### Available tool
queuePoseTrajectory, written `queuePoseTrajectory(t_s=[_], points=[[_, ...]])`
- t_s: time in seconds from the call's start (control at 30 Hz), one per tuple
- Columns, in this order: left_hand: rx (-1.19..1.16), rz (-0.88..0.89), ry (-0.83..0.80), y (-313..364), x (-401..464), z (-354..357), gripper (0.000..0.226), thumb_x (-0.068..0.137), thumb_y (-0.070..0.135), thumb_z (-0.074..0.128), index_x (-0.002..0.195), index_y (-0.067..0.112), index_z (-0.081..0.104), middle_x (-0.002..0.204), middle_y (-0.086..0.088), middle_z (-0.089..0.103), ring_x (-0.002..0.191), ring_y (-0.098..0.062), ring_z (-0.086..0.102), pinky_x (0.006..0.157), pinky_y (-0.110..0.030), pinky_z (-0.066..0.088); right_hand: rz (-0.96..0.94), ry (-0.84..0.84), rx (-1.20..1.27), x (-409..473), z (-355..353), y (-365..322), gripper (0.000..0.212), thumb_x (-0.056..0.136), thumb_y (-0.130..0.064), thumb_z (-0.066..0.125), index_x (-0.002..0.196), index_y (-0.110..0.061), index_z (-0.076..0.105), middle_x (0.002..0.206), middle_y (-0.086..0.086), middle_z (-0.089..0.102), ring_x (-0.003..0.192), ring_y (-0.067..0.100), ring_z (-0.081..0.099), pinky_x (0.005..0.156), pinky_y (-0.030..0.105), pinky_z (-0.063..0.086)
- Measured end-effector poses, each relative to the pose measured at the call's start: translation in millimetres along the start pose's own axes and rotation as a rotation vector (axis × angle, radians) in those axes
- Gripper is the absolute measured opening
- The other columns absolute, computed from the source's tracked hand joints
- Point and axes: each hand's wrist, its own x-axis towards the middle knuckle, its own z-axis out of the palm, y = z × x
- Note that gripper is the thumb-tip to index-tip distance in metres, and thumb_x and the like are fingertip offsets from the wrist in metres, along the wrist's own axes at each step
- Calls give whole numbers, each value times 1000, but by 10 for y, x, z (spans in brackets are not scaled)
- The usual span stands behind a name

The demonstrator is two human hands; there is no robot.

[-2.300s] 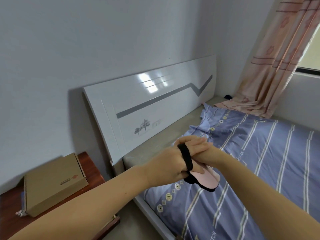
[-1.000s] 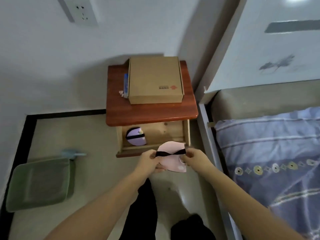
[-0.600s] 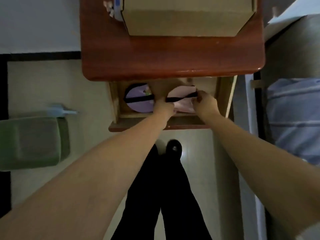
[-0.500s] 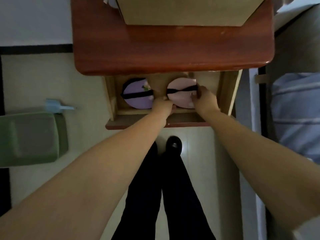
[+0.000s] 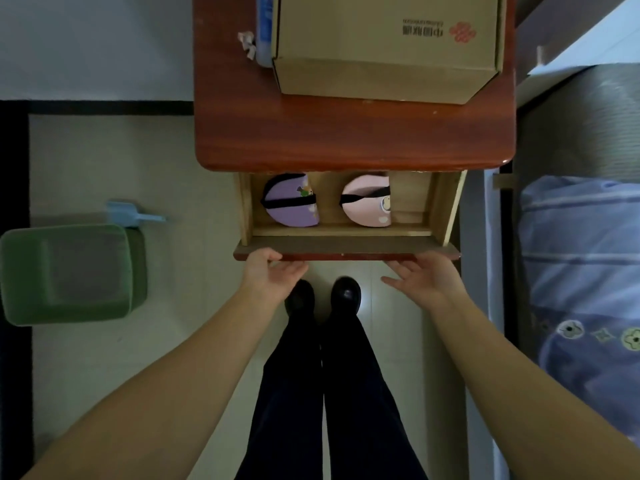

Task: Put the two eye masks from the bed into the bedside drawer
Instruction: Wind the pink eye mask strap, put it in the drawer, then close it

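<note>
Two rounded fabric eye masks, purple eye mask (image 5: 292,205) and pink eye mask (image 5: 369,201), side by side inside open wooden drawer (image 5: 346,244). Left hand (image 5: 272,274) and right hand (image 5: 423,279), fingers spread, empty, against drawer front.

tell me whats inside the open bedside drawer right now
Two folded eye masks lie in the drawer, apart: a purple eye mask on the left and a pink eye mask to its right. The drawer's back part is hidden under the nightstand top.
</note>
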Motion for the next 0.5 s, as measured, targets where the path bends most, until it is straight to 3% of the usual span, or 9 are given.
queuePoseTrajectory(t_s=[0.1,0.13,0.2,0.3,0.43,0.5], points=[[-35,72,-21,-38,-185,24,34,80,-11,19,101,-6,45,123,-27,43,136,-42,26,112,-53,24,-69,-10,40,-109,6,-26,48,87,4,31,129,-14,44,140,17,46,113,33,58,103,63,31],[-35,81,-41,-28,-260,36,35,79,-11,19,105,-8,44,123,-28,42,136,-43,26,112,-54,25,-87,-25,32,-159,13,-49,47,88,4,30,128,-15,46,139,17,47,112,32,59,100,62,34],[-62,80,-81,23,-374,93,48,80,-11,20,126,-10,32,141,-30,28,137,-43,22,114,-54,23,-123,-71,43,-276,57,-133,46,92,1,30,132,-15,44,138,17,48,115,32,58,93,62,40],[-73,58,-146,112,-481,294,51,82,-8,20,133,-11,23,149,-28,20,139,-42,19,116,-52,19,-170,-144,125,-367,230,-327,46,95,-5,29,140,-15,34,142,17,44,125,33,50,84,63,44],[-103,108,-222,290,-410,579,59,81,-6,22,140,-5,13,149,-29,20,138,-43,21,115,-51,17,-249,-178,129,-341,510,-555,56,85,7,27,138,-12,36,145,18,40,126,35,47,97,67,34],[-83,156,-292,387,-357,718,58,79,-6,23,137,-2,23,146,-26,27,136,-45,25,113,-54,18,-280,-194,174,-272,639,-677,57,74,12,28,123,-10,46,143,20,42,124,37,49,103,70,27]])
